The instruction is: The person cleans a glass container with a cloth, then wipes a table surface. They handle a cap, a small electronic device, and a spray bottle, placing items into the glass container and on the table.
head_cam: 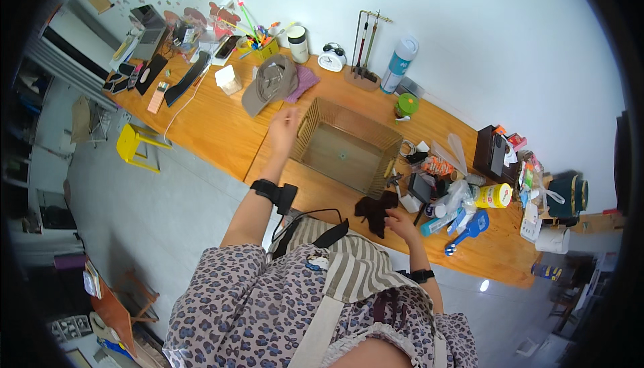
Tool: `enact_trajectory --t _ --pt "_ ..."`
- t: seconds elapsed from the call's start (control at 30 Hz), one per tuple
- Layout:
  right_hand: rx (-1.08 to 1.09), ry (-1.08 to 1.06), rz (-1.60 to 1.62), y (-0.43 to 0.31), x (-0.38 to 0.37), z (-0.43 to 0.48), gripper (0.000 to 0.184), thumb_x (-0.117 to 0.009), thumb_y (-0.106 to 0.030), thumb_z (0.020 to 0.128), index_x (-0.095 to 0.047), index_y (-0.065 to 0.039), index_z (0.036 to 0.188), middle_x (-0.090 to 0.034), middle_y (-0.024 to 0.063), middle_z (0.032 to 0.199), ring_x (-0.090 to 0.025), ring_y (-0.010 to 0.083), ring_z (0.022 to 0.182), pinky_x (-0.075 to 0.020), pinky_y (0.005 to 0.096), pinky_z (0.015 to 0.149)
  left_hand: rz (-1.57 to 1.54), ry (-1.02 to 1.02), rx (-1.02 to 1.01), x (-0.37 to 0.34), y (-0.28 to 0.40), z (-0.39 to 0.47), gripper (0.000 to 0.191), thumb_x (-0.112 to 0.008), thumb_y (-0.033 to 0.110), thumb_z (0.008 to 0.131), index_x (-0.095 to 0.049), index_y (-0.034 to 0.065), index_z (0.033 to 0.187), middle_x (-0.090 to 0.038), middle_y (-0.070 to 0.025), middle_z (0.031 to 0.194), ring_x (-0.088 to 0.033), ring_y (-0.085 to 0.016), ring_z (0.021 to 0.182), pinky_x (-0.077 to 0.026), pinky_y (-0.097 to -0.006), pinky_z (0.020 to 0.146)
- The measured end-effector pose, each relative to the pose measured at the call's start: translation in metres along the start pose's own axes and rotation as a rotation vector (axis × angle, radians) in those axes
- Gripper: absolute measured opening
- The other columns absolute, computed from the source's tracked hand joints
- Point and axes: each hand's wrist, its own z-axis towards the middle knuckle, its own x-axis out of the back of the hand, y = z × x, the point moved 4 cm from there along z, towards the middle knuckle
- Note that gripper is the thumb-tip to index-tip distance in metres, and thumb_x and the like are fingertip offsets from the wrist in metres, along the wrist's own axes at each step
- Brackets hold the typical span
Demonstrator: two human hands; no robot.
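A translucent brown plastic basket [347, 146] with ribbed walls stands on the wooden table before me, its visible floor bare. My left hand [284, 125] is by the basket's left rim, just below a grey-brown baseball cap [274, 82]. Its fingers are bent and blurred, and no object shows in them. A crumpled dark brown cloth [375, 212] lies at the table's front edge, right of middle. Fingertips of my right hand [402, 224] overlap the cloth's right side; whether they grip it is unclear.
Beside the basket's right end lie a hammer [395, 181], a yellow canister [493, 196] and a blue toy guitar [470, 229] in clutter. Behind stand a green-lidded container [406, 105], a spray can [400, 66] and an alarm clock [332, 57]. A yellow stool [138, 146] stands left.
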Motion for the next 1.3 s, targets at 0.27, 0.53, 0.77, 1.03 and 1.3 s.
enact_trajectory --t 0.27,0.53,0.77,1.03,1.3 --pt "-0.106 0.492 0.267 -0.020 -0.040 -0.061 0.043 -0.062 -0.018 0.089 -0.056 -0.002 0.128 -0.066 0.0103 0.111 -0.065 0.0162 0.089 -0.0513 0.0276 0.076 0.496 -0.259 0.071 0.019 -0.188 0.056 0.052 -0.074 0.020 0.079 -0.056 0.0061 0.126 -0.045 -0.0183 0.140 -0.034 -0.043 0.130 -0.029 -0.0499 0.109" --pt "-0.155 0.573 0.431 -0.076 -0.137 -0.126 0.039 -0.059 -0.014 0.092 -0.055 0.000 0.129 -0.064 0.0076 0.111 -0.062 0.0125 0.089 -0.0486 0.0242 0.077 0.426 -0.385 -0.155 0.022 -0.218 0.088 0.033 -0.056 0.014 0.093 -0.058 0.0049 0.124 -0.058 -0.0210 0.124 -0.045 -0.039 0.124 -0.031 -0.0487 0.109" --pt "-0.224 0.670 0.440 -0.078 -0.187 -0.160 0.039 -0.061 -0.013 0.092 -0.056 0.002 0.127 -0.066 0.0085 0.113 -0.062 0.0136 0.096 -0.0490 0.0255 0.083 -0.093 -0.360 0.177 0.083 -0.160 0.116 0.029 -0.051 0.014 0.098 -0.056 0.0020 0.124 -0.063 -0.0167 0.116 -0.058 -0.025 0.112 -0.047 -0.0357 0.093" --pt "-0.029 0.790 0.344 -0.099 -0.254 -0.211 0.039 -0.061 -0.013 0.092 -0.055 -0.001 0.129 -0.065 0.0099 0.117 -0.062 0.0147 0.102 -0.0495 0.0275 0.088 -1.445 -0.895 0.476 0.138 -0.030 0.093 0.037 -0.047 0.014 0.100 -0.044 0.0005 0.134 -0.053 -0.0092 0.134 -0.052 -0.022 0.122 -0.045 -0.0386 0.102" --pt "0.398 0.930 0.831 -0.124 -0.377 -0.332 0.051 -0.062 -0.023 0.093 -0.047 0.000 0.136 -0.061 0.0135 0.122 -0.060 0.0210 0.109 -0.0478 0.0344 0.095 -1.502 -1.780 0.775 0.151 0.098 -0.123 0.043 -0.055 0.005 0.094 -0.043 0.0039 0.135 -0.051 -0.0105 0.137 -0.049 -0.028 0.126 -0.043 -0.0471 0.104"
